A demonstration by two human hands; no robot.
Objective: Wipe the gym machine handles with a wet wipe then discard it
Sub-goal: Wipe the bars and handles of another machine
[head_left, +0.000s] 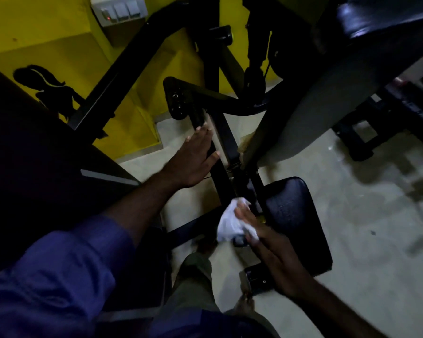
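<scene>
A black gym machine frame (pixel 220 132) runs from the top of the view down to its dark padded seat (pixel 293 215). My left hand (pixel 193 159) lies flat with straight fingers against a black upright bar of the frame. Lower down, my right hand (pixel 271 250) presses a crumpled white wet wipe (pixel 230 223) with extended fingers onto a black bar beside the seat. The handle under the wipe is mostly hidden by it.
A yellow wall (pixel 47 40) with a switch panel (pixel 119 9) stands at the back left. A large grey padded part (pixel 327 93) of the machine hangs at the upper right. Pale floor tiles (pixel 364 215) stretch to the right. My legs and feet (pixel 195 272) stand below.
</scene>
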